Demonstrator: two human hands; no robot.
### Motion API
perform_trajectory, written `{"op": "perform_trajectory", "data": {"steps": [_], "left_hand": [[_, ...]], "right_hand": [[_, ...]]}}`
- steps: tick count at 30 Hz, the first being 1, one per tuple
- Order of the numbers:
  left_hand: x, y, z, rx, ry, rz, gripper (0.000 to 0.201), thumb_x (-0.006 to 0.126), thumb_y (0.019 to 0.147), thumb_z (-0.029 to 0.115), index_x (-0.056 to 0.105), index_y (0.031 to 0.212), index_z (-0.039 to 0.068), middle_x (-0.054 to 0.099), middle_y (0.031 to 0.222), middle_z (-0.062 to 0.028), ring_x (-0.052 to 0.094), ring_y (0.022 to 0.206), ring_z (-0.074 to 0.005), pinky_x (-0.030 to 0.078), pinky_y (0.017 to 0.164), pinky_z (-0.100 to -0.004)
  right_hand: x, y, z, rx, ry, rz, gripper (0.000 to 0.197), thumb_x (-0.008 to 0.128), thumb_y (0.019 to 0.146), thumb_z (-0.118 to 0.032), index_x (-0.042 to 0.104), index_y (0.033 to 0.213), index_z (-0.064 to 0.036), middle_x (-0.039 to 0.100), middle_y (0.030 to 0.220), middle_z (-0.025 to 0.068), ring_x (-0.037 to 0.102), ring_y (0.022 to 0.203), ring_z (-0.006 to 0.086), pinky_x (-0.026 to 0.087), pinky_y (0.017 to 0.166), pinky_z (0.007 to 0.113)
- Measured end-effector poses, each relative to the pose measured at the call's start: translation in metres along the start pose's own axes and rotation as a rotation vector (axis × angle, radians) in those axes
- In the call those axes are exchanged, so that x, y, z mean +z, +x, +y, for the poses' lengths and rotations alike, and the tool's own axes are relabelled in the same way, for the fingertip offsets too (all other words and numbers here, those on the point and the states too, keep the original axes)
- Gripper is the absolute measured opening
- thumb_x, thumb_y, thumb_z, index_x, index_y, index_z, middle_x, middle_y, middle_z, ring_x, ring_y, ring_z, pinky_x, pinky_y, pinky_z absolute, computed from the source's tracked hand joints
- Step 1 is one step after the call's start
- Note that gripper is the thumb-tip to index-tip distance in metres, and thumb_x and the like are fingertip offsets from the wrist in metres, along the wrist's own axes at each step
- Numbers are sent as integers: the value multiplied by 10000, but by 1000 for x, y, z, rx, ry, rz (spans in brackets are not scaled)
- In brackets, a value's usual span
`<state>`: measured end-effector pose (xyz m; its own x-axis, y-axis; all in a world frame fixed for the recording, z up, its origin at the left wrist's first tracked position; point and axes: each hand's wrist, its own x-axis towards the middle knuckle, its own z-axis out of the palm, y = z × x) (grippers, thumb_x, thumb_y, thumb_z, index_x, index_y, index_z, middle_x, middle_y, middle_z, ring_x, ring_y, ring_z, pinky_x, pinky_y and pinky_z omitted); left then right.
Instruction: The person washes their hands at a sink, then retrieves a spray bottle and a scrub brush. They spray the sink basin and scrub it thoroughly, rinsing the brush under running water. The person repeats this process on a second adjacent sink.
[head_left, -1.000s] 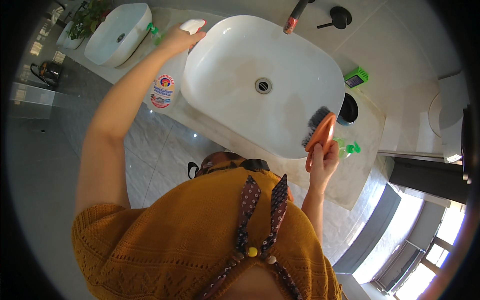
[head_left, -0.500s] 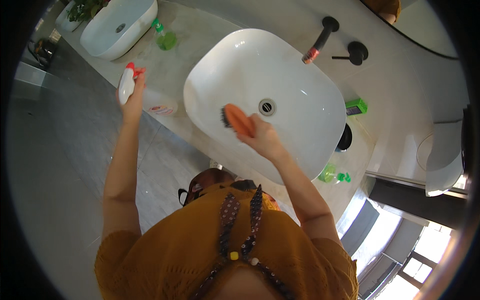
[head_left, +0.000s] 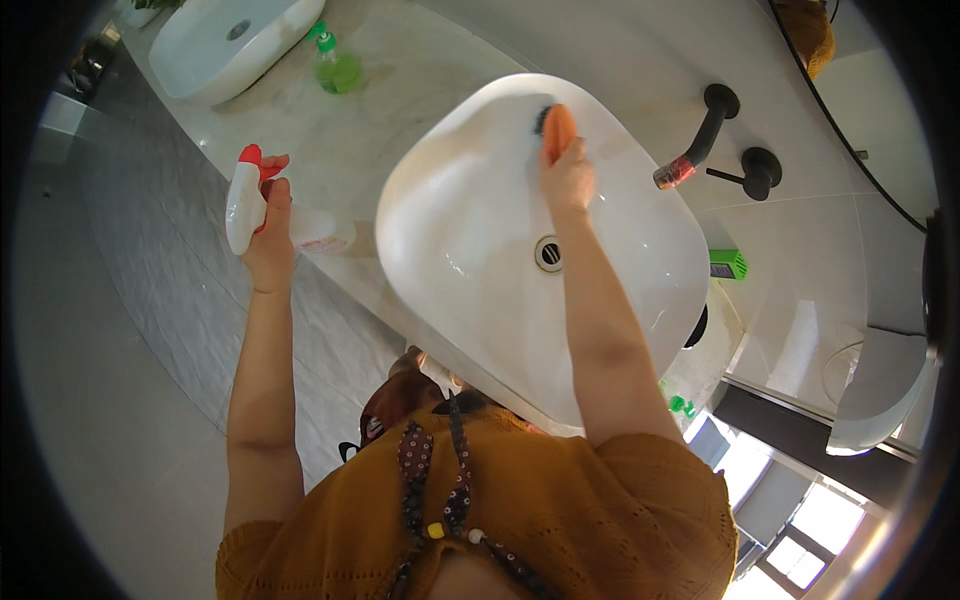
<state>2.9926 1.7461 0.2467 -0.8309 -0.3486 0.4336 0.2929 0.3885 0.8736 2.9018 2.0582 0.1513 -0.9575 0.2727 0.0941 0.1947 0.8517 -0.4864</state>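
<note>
My left hand (head_left: 271, 245) is wrapped round the neck of a spray bottle (head_left: 241, 208) with a white and red trigger head and a see-through body, held above the counter's front edge. In my right hand (head_left: 569, 183) is an orange scrubbing brush (head_left: 560, 128) with dark bristles. The brush is at the far inner wall of the white washbasin (head_left: 460, 190), its bristles facing left toward that wall. Below my right wrist lies the round metal drain (head_left: 549, 254). My right forearm reaches across the basin's right half.
A black wall tap (head_left: 705, 145) and its lever (head_left: 760, 174) jut out beyond the basin. A green soap pump bottle (head_left: 338, 70) and a second basin (head_left: 205, 70) stand far left. To the right are a green box (head_left: 728, 264) and another green pump bottle (head_left: 682, 405).
My right hand has moved the brush from the basin's near left part up to its far wall. The spray bottle stays in my left hand, and the view has shifted somewhat.
</note>
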Motion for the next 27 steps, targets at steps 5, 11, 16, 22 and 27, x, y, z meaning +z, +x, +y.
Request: {"op": "perform_trajectory", "data": {"steps": [5,11,16,22,27], "left_hand": [[7,-4,-2,-30,-17,8,350,543,776,-14,490,1122,-4,583,961,-49,496,745,-70,414,656,-200],[31,-3,10,139,26,-104,315,588,747,1,536,1057,-2,611,928,-59,510,713,-73,427,647,-196],[38,-4,8,135,26,-112,308,609,727,-5,554,1029,-4,621,904,-63,505,677,-76,429,621,-196],[37,-1,8,127,42,-73,325,581,740,-25,530,1060,-10,609,942,-72,493,668,-76,426,625,-202],[22,0,-1,78,20,-26,353,551,757,-29,500,1106,-11,594,960,-73,497,716,-79,418,657,-204]], "right_hand": [[28,-41,-21,-419,62,-12,392,533,787,-352,433,944,-8,590,704,214,587,620,376,471,497,435],[-18,0,11,24,-101,-102,405,540,790,-315,407,1045,-31,598,760,210,598,691,350,481,587,423],[10,-16,-29,-231,-55,-152,343,579,757,-276,390,957,-69,596,787,156,581,710,352,465,633,443],[-13,25,29,-191,-137,265,334,615,732,-275,405,905,-81,585,730,127,578,639,334,463,559,415],[-18,-18,58,173,-15,488,325,631,730,-253,419,888,-65,593,725,136,583,666,342,463,570,405]]}}
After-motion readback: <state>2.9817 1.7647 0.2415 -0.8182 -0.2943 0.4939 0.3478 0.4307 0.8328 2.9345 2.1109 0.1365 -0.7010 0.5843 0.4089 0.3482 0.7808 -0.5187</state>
